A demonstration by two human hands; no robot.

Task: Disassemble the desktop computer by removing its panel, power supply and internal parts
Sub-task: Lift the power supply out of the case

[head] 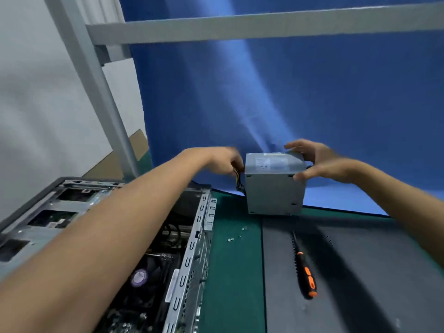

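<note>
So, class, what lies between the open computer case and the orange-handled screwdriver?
In the head view, a few loose screws lie on the green mat there; the screwdriver itself rests on a dark flat panel.

Blue fabric backdrop (312, 92), hung behind tabletop. Grey metal frame (240, 27): slanted post, horizontal crossbar. White wall (36, 92), left. Cardboard sheet (137, 143), behind post. Green mat (233, 272), covering tabletop. Screwdriver (303, 267), black-and-orange handle, lying flat.

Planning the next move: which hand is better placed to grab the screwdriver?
Probably the right hand: the screwdriver lies on the panel on its side; the left hand is across the power supply.
</note>
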